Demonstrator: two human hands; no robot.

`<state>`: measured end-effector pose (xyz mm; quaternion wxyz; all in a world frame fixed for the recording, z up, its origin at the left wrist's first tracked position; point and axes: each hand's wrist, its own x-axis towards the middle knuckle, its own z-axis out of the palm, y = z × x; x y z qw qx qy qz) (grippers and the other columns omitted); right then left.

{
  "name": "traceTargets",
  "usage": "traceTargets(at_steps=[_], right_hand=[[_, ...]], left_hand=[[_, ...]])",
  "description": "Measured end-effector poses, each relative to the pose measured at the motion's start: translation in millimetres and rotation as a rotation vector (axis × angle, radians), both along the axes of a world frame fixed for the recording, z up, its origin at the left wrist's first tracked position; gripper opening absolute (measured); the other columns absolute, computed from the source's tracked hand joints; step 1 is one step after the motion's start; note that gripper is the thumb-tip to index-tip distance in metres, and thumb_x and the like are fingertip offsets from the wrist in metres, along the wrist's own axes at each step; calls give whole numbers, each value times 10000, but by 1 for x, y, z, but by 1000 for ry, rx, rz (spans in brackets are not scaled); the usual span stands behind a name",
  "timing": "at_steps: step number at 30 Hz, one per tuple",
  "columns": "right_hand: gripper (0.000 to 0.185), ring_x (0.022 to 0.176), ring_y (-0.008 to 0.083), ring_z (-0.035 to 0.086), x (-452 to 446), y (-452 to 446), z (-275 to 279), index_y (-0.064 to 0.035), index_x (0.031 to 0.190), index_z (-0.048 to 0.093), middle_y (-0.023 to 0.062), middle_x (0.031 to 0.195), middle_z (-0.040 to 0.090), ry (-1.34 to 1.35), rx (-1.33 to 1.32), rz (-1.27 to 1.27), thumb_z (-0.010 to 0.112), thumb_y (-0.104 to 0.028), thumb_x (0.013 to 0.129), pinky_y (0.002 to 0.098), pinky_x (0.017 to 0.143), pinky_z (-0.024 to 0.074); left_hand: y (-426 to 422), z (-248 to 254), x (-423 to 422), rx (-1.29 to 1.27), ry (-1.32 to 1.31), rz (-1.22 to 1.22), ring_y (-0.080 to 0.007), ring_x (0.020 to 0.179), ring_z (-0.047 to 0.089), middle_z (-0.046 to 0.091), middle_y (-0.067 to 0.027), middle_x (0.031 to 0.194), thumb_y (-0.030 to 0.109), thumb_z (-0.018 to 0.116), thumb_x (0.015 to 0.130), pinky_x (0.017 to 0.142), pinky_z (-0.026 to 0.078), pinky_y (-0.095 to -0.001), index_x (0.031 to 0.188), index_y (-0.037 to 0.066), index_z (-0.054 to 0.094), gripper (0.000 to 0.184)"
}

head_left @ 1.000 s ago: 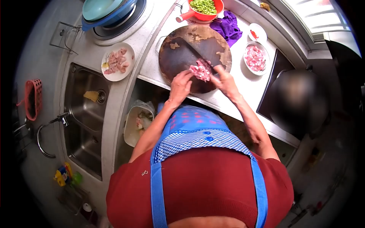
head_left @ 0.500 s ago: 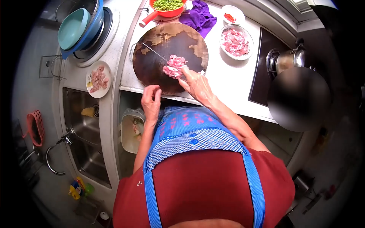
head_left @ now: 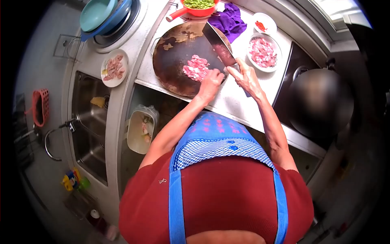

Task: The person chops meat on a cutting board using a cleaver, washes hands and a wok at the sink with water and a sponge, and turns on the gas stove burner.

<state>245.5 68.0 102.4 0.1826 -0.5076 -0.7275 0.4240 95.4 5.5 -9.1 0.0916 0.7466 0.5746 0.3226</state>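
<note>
- The chopped meat [head_left: 196,68] lies in one small heap on the round board [head_left: 170,61].
- The left hand [head_left: 211,84] has its fingers bent at the meat's edge; whether they pinch some, I cannot tell.
- The right hand [head_left: 245,77] is closed around the handle of the cleaver [head_left: 219,44], whose blade is above the board.
- Beyond is the purple cloth [head_left: 228,21].

Red bowl [head_left: 202,11] cropped @ top, dark rnd thing [head_left: 321,103] blurred
</note>
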Motion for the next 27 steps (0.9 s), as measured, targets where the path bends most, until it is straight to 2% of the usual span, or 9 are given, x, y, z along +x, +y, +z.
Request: traceTargets(at_steps=[3, 6, 9, 13, 19, 22, 25, 26, 27], right_hand=[[268, 565, 273, 547, -13, -3, 16, -39, 954, 509, 171, 627, 521, 9, 87, 55, 623, -249, 832, 396, 558, 422], [280, 663, 396, 605, -40, -8, -21, -50, 981, 480, 231, 699, 578, 192, 262, 60, 617, -248, 837, 441, 590, 455], [266, 711, 459, 576, -45, -5, -49, -29, 904, 434, 261, 688, 574, -137, 162, 221, 590, -236, 848, 518, 604, 430], [232, 676, 470, 566, -51, -9, -4, -23, 903, 432, 263, 654, 560, -41, 131, 186, 572, -192, 828, 521, 582, 422], [237, 614, 449, 561, -60, -15, -38, -39, 946, 442, 248, 608, 528, -99, 188, 282, 574, -218, 862, 479, 536, 409], [267, 669, 459, 575, -70, -25, -4, -31, 954, 440, 269, 658, 554, -3, 204, 229, 584, -228, 845, 501, 575, 413], [262, 681, 451, 586, -71, -20, -50, -28, 951, 439, 268, 666, 562, -132, 189, 294, 579, -225, 849, 487, 580, 427], [265, 695, 449, 592, -69, -18, -52, -26, 963, 445, 271, 676, 568, -113, 191, 299, 578, -226, 850, 482, 576, 434], [269, 711, 449, 593, -72, -17, -40, -29, 995, 461, 278, 687, 570, -102, 137, 292, 577, -224, 849, 485, 581, 433]], left_hand=[[-2, 29, -34, 23, -149, 237, -302, 894, 567, 562, -111, 948, 33, 592, 766, 738, 486, -399, 950, 65, 582, 187], [-1, 14, -56, -30, -151, 373, -305, 888, 569, 573, -108, 973, 101, 632, 757, 783, 470, -388, 991, 52, 612, 239], [-8, 23, -58, -58, -126, 396, -301, 915, 559, 573, -110, 970, 127, 634, 758, 800, 461, -386, 991, 45, 613, 248], [-18, 21, -61, -54, -286, 479, -311, 902, 544, 561, -108, 957, 126, 649, 752, 803, 445, -396, 998, 54, 600, 262], [-29, 7, -75, -108, -343, 532, -333, 935, 544, 525, -133, 1013, 79, 683, 727, 792, 460, -407, 1043, 53, 579, 334], [-36, 2, -78, -115, -407, 536, -259, 837, 573, 538, -119, 994, 86, 706, 737, 710, 486, -344, 1073, 28, 584, 362], [-36, -1, -79, -79, -345, 525, -245, 799, 570, 538, -120, 989, 80, 716, 727, 679, 489, -322, 1082, 16, 582, 385], [-35, -1, -78, -150, -427, 512, -345, 925, 558, 526, -157, 1009, 92, 714, 708, 796, 465, -401, 1058, 17, 567, 387], [-35, 1, -80, -147, -426, 514, -345, 925, 558, 526, -157, 1009, 92, 714, 708, 796, 465, -401, 1058, 17, 567, 387]])
